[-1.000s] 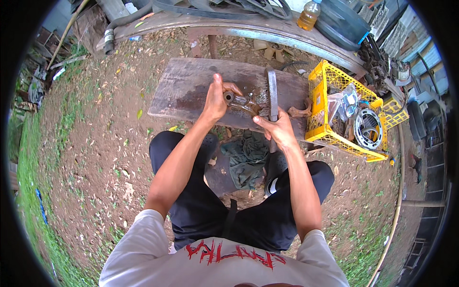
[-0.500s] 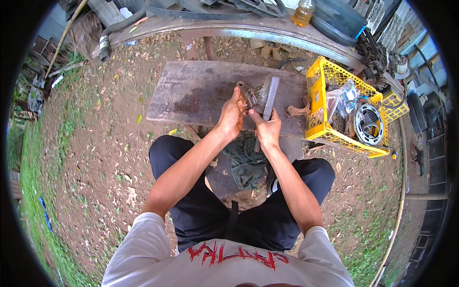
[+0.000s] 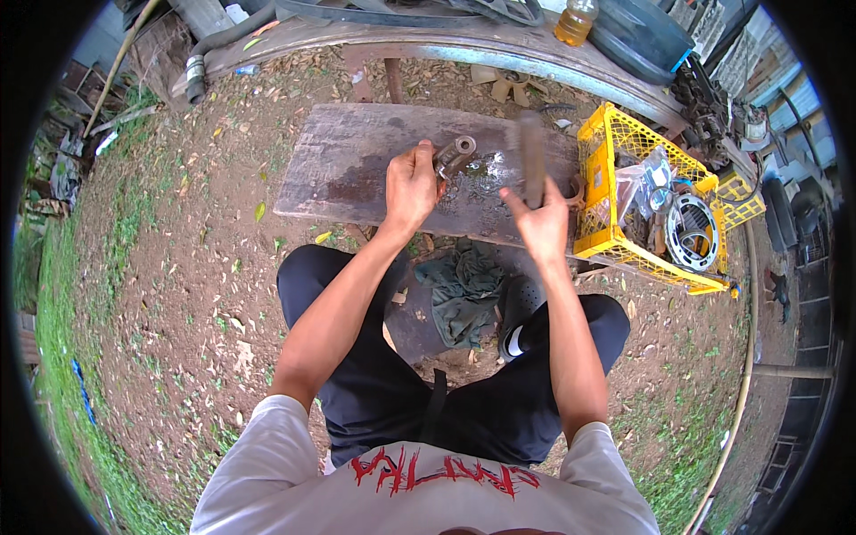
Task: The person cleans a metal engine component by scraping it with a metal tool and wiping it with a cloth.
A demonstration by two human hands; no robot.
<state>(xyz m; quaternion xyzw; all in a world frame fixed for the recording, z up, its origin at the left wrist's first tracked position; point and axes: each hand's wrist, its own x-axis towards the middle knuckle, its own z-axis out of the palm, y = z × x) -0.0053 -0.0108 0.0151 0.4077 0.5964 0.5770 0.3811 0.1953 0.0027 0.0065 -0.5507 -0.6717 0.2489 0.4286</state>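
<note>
Metal part (image 3: 455,157) fills closed left grip (image 3: 411,190), right grip (image 3: 546,225) clasping bar (image 3: 532,162) near yellow crate (image 3: 599,183).

right hand (image 3: 542,230) moved right, away from left hand (image 3: 412,189); gripped bar (image 3: 532,162), earlier right beside part (image 3: 452,160), now blurred and apart from it. part turned: round end (image 3: 467,143) now further right of left grip.

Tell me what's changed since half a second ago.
The hands moved apart: the right hand carried the flat bar rightward, away from the metal part; the left hand shifted left and forward, tilting the part's round end rightward. Nothing was let go. The yellow crate and green cloth stayed put.
</note>
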